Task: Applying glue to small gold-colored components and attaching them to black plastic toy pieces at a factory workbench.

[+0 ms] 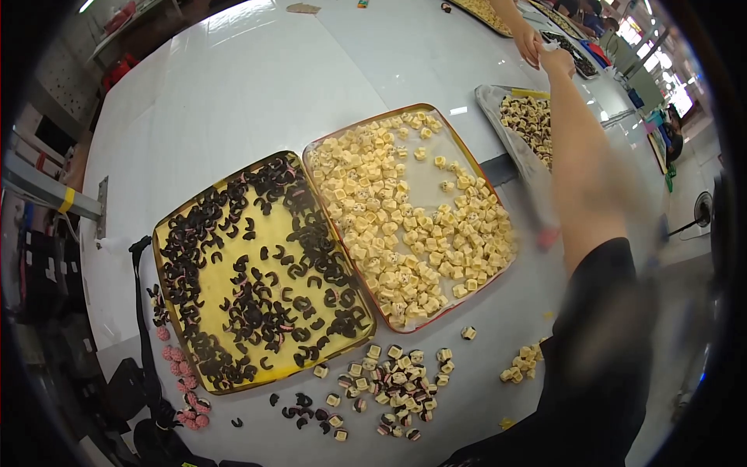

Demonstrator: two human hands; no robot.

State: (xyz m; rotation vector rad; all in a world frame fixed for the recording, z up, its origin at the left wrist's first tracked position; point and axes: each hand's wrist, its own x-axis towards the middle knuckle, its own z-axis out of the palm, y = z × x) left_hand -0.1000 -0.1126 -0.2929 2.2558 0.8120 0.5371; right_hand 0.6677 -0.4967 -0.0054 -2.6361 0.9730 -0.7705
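My right arm stretches far over the table, and my right hand (559, 62) has its fingers closed at a small white thing (551, 47), too small to name. Another person's hand (528, 44) comes from the far side and meets my fingertips there. My left hand is out of view. In front of me lies a yellow-lined tray (233, 272) of dark C-shaped pieces (257, 300), some with pink. Beside it, a paper-lined tray (424, 179) holds many small cream cube-like pieces (366, 210). Nearer me is a loose pile of cream-and-dark pieces (405, 381).
Right of the trays stands another lined tray (498, 117) of cream-and-dark pieces, partly behind my arm. Pink bumpy balls (183, 373) and a black strap (144, 311) lie at the left edge. Cream pieces (523, 363) sit near my sleeve. More trays (484, 14) stand at the far end.
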